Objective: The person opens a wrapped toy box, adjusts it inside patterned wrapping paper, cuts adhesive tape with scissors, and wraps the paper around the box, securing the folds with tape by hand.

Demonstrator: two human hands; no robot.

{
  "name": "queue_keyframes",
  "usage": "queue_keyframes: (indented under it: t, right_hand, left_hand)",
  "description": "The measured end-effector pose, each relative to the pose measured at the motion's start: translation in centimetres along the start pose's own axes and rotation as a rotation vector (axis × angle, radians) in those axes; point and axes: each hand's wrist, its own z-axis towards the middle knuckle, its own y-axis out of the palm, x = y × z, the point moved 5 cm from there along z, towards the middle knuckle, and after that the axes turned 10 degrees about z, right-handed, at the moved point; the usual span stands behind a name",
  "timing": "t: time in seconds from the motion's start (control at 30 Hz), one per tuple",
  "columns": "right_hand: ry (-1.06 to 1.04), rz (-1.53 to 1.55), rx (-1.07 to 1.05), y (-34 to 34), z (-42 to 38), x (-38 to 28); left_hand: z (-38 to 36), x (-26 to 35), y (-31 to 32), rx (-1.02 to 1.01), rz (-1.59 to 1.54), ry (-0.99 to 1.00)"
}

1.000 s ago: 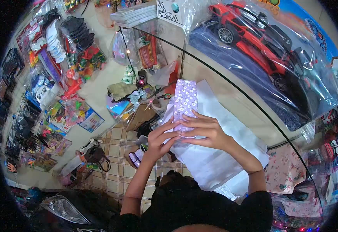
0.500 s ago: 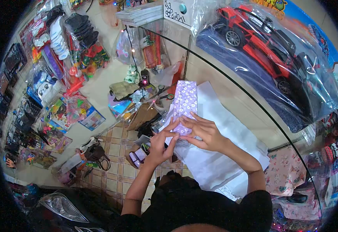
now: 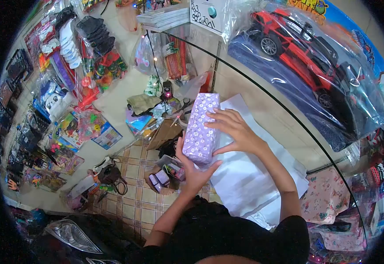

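Note:
A long box wrapped in lilac paper with white flowers (image 3: pixel 203 125) is between my two hands, slanting slightly toward the lower left. My left hand (image 3: pixel 193 172) cups its near end, fingers along the left side and thumb out to the right. From the right, my right hand (image 3: pixel 240 134) lays its fingers over the top and side, with the thumb low near the close end. Large white paper sheets (image 3: pixel 245 176) spread under and beside the box.
Scissors (image 3: pixel 184 108) and small craft items lie beyond the box. A packaged red toy car (image 3: pixel 297 57) stands behind the glass edge (image 3: pixel 284 105) at right. Below on the tiled floor (image 3: pixel 135 193) sits an open carton with small lilac packets (image 3: pixel 160 179). Bagged goods hang at left.
My hands have parted from pinching the near end fold and now hold the box's sides. The box has turned, showing more of its body, and its near end has shifted left.

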Motion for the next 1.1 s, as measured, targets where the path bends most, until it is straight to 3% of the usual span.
queue_keyframes:
  t: [0.13, 0.23, 0.33, 0.47, 0.5, 0.6, 0.63, 0.77, 0.87, 1.0, 1.03, 1.1]
  right_hand:
    - [-0.042, -0.036, 0.118, 0.9, -0.3, -0.6]
    - [-0.084, -0.127, 0.176, 0.6, -0.4, -1.7]
    - [-0.08, -0.158, 0.216, 0.0, -0.3, -2.9]
    - [-0.07, -0.142, 0.168, 1.4, -0.5, -2.5]
    - [-0.077, -0.143, 0.176, 1.8, -0.5, -2.6]
    - [-0.044, -0.155, 0.197, 2.2, -0.3, -3.5]
    - [-0.029, -0.149, 0.21, 2.1, -0.1, -3.7]
    - [0.125, -0.047, 0.322, 1.4, -0.8, -2.6]
    - [0.217, -0.261, 0.284, 0.3, -1.5, -2.3]
    - [0.219, 0.021, 0.364, -2.5, -0.7, -0.8]
    - [0.118, 0.144, 0.418, -3.1, -0.1, -0.6]
    - [0.154, 0.307, 0.298, -2.1, 0.1, 0.1]
  left_hand:
    - [2.1, 0.2, -0.3, 0.094, -0.093, -0.167]
    - [3.4, -1.1, -0.7, 0.041, -0.347, -0.119]
    - [4.2, -1.8, -2.1, 0.019, -0.157, 0.271]
    - [5.5, -5.4, -3.0, -0.288, -0.362, 0.153]
    - [5.7, -6.5, -3.3, -0.368, -0.464, 0.043]
    - [6.8, -6.8, -4.2, -0.482, -0.413, 0.079]
    - [6.7, -6.7, -4.5, -0.485, -0.412, -0.009]
    - [7.0, -5.4, -4.6, -0.557, -0.334, 0.049]
    - [7.1, -4.8, -4.8, -0.582, -0.319, 0.148]
    - [7.3, -4.8, -5.1, -0.654, -0.367, 0.156]
    - [7.5, -4.5, -5.4, -0.664, -0.38, 0.146]
    - [8.0, -3.5, -6.1, -0.602, -0.377, 0.147]
